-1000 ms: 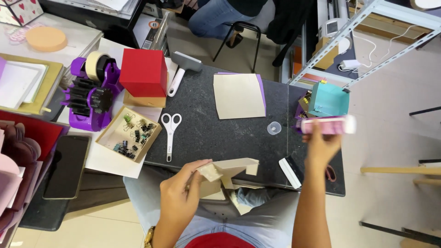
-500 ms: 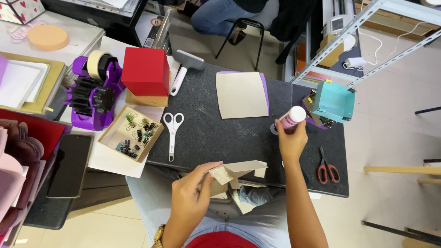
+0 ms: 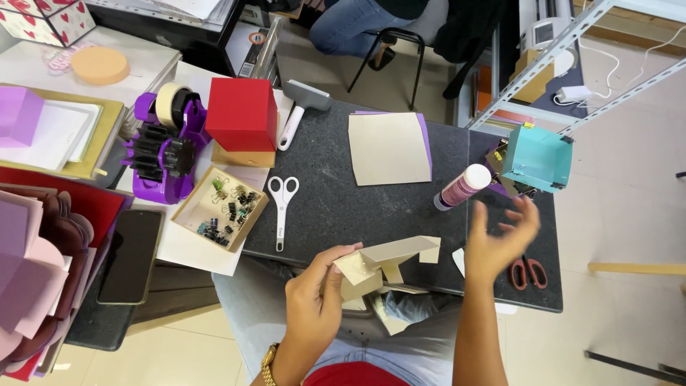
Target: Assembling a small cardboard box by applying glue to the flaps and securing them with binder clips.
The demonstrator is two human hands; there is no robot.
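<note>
You had that folded tan card piece pinched in your left hand over your lap at the bench edge, right hand open and empty by the glue bottle; it looked light, creasable, best gripped along the folds.

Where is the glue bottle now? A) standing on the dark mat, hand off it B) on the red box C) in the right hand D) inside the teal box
A: the glue bottle stands on the dark mat, with the right hand open just below it, not touching.
</note>
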